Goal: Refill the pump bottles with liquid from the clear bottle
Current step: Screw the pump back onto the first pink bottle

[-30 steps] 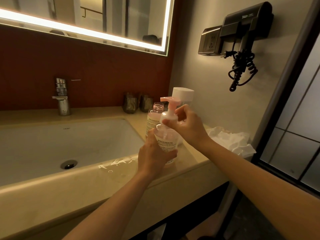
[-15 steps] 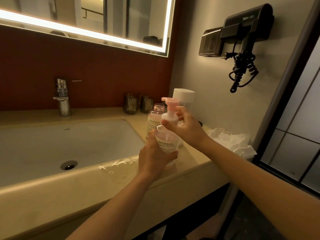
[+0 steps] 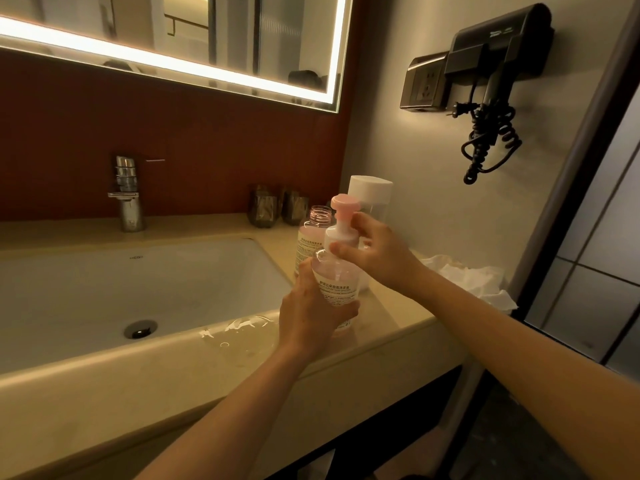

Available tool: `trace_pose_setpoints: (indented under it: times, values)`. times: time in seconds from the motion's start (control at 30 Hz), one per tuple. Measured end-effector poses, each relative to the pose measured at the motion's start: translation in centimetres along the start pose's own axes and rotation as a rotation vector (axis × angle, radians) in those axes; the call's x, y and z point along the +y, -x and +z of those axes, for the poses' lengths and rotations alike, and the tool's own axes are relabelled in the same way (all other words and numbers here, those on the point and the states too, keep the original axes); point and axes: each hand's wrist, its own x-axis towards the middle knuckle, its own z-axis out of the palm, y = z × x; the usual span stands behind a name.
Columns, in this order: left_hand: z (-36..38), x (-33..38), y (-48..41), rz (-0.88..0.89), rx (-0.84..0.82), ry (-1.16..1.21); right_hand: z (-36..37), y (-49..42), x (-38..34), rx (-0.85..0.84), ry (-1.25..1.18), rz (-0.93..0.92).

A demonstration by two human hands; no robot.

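The pump bottle (image 3: 337, 285) is gripped round its lower body by the left hand (image 3: 311, 320), fingers curled, near the counter (image 3: 391, 327) front edge, just right of the sink (image 3: 173, 282); resting or lifted can't be told. Its white pump collar (image 3: 341, 237) is pinched by the right hand (image 3: 379, 259). Pinkish liquid is seen inside. Close behind, an uncapped 2nd bottle (image 3: 311, 237) & the white-capped clear bottle (image 3: 372, 195) are crowded together; tissues (image 3: 474, 282) are heaped by the wall at right.

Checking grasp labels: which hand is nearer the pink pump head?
Right. The right hand pinches the white collar just below the pink pump head; the left hand grips the pump bottle lower down.
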Motion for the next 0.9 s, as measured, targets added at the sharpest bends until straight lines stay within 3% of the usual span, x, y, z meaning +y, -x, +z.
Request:
trace_pose_setpoints:
  times: [0.23, 0.47, 0.7, 0.8, 0.9]
  values:
    - [0.0, 0.0, 0.1, 0.002, 0.011, 0.012, 0.6, -0.2, -0.3, 0.204, 0.135, 0.015]
    - [0.0, 0.0, 0.1, 0.002, 0.011, 0.017, -0.1, 0.0, -0.2, 0.018, 0.043, -0.003]
    - [0.1, 0.0, 0.0, -0.008, 0.011, 0.020, 1.3, 0.5, 0.1, 0.292, 0.177, 0.004]
    - [0.1, 0.1, 0.1, -0.005, 0.011, 0.023, 1.2, 0.4, -0.3, 0.244, 0.229, 0.023]
    - [0.0, 0.0, 0.1, 0.008, 0.017, 0.017, 0.7, 0.5, -0.6, 0.089, 0.196, 0.049]
